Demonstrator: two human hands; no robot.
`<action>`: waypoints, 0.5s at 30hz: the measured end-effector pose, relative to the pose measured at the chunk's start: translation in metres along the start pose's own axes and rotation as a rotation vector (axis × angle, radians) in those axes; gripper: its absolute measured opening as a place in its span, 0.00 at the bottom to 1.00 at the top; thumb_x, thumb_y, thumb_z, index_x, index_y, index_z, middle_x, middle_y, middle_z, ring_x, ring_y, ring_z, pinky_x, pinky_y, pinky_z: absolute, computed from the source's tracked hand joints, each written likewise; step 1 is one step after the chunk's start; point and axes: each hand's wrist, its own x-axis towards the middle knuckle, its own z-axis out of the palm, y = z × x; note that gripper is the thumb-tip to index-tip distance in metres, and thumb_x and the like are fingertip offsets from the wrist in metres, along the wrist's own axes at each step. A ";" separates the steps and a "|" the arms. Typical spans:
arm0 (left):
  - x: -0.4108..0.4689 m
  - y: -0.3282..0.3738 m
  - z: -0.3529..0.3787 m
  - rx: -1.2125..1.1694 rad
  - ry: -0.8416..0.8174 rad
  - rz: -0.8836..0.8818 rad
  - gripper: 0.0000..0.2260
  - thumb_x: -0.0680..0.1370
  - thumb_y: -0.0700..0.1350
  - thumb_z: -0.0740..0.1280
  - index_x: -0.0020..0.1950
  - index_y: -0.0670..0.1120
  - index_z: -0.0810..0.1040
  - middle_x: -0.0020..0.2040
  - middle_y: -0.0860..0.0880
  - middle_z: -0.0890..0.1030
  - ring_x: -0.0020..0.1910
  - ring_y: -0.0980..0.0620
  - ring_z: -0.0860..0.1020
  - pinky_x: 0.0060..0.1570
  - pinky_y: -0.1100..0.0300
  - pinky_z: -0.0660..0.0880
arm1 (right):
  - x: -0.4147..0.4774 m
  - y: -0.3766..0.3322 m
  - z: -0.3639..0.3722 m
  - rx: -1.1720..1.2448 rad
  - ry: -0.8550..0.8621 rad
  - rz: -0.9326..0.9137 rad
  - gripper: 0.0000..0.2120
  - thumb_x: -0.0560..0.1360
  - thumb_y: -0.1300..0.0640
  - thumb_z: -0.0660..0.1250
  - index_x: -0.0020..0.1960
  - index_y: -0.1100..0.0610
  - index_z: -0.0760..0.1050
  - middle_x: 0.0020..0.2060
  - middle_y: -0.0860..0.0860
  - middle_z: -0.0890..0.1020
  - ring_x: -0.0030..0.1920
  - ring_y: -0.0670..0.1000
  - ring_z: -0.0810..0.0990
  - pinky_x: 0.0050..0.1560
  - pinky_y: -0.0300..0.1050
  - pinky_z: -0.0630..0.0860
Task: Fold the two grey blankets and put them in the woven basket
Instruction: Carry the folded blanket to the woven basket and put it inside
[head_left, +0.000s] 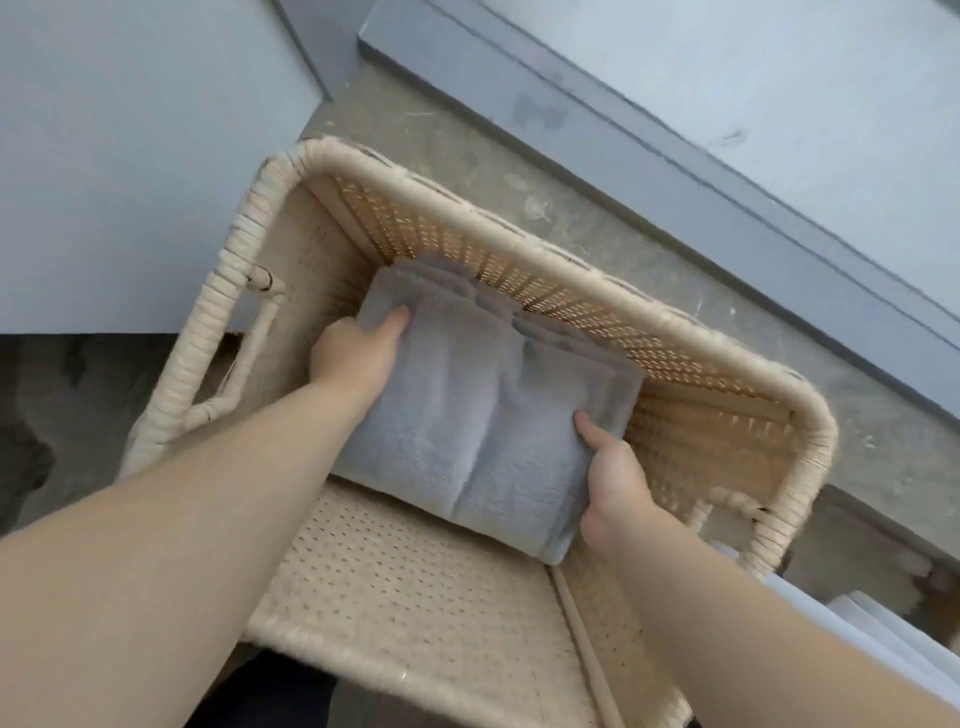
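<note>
Two hands, my left hand (353, 358) and right hand (613, 483), grip a folded grey blanket (467, 415) inside the woven basket (571, 265), nearly placed; the other's whereabouts unclear.

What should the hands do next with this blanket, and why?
Probably lower the blanket flat onto the basket floor. The left hand and right hand grip its sides, it is folded and already inside the walls near the far side, and bare floor shows below it.
</note>
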 end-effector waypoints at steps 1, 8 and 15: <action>0.016 -0.007 0.010 0.033 0.007 0.007 0.28 0.70 0.65 0.64 0.52 0.42 0.82 0.49 0.43 0.83 0.51 0.42 0.80 0.44 0.58 0.71 | 0.019 0.005 0.006 0.009 0.005 -0.004 0.14 0.72 0.48 0.71 0.53 0.55 0.78 0.46 0.54 0.85 0.46 0.56 0.83 0.39 0.48 0.77; 0.094 -0.055 0.063 0.234 0.010 -0.014 0.30 0.75 0.64 0.61 0.61 0.39 0.79 0.59 0.40 0.80 0.57 0.40 0.77 0.55 0.55 0.73 | 0.129 0.034 0.027 -0.067 0.122 -0.032 0.24 0.73 0.47 0.71 0.63 0.59 0.76 0.56 0.55 0.82 0.54 0.57 0.80 0.62 0.56 0.74; 0.081 -0.054 0.067 0.238 0.120 0.055 0.28 0.77 0.60 0.61 0.66 0.39 0.71 0.64 0.39 0.75 0.62 0.40 0.74 0.61 0.54 0.70 | 0.133 0.044 0.031 -0.455 0.403 -0.273 0.26 0.78 0.46 0.63 0.68 0.62 0.67 0.65 0.58 0.75 0.64 0.59 0.74 0.63 0.46 0.67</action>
